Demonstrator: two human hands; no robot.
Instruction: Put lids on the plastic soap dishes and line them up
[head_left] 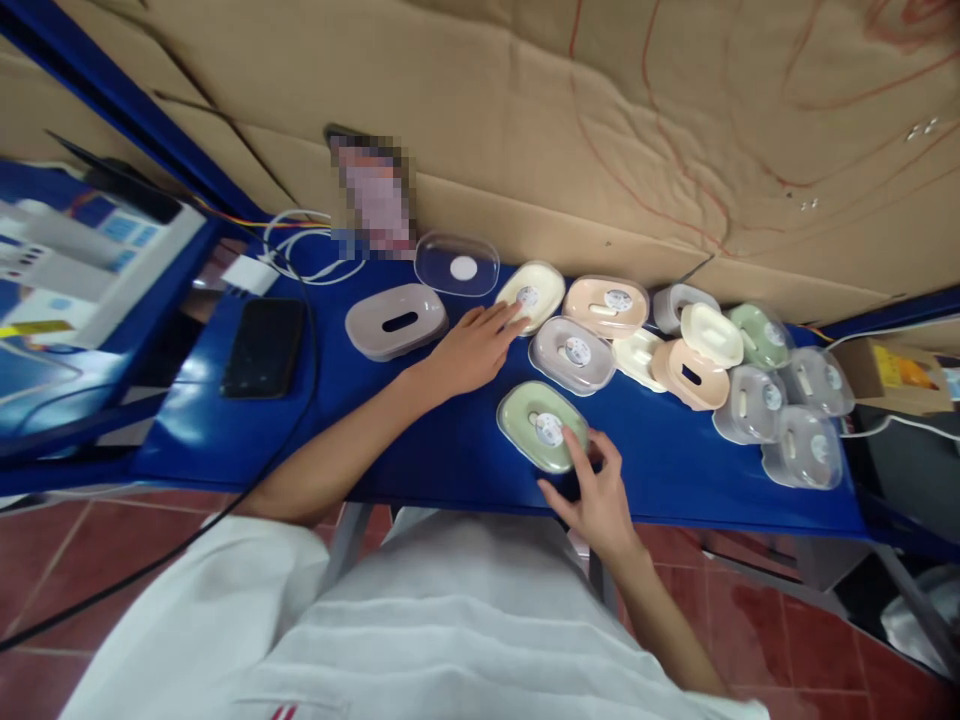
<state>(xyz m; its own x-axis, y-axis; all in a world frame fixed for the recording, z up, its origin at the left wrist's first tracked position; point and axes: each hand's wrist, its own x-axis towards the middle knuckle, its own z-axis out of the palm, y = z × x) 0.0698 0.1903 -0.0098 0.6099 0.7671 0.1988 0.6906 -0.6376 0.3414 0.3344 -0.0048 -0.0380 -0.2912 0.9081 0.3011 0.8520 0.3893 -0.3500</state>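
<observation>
My left hand (476, 350) reaches forward with fingers stretched out, its fingertips on the lid of a cream oval box (541, 290). Near the front edge lies a pale green box (529, 415) with a clear lid and a round label. My right hand (600, 490) is beside it, fingers apart, the index fingertip touching the lid near the label and the thumb stretched towards its near edge. Between the two hands and a little to the right sits a greyish-mauve lidded box (559, 370). Left of my left hand is a mauve box (394, 335) with a slot in its top.
A clear lid (442, 258) with a white sticker lies at the back. On the right are a peach lidded box (592, 300), an uncovered peach slotted box (694, 385) and several grey boxes (810, 450). At left lie a black phone (264, 350), a white charger (251, 274) and cables.
</observation>
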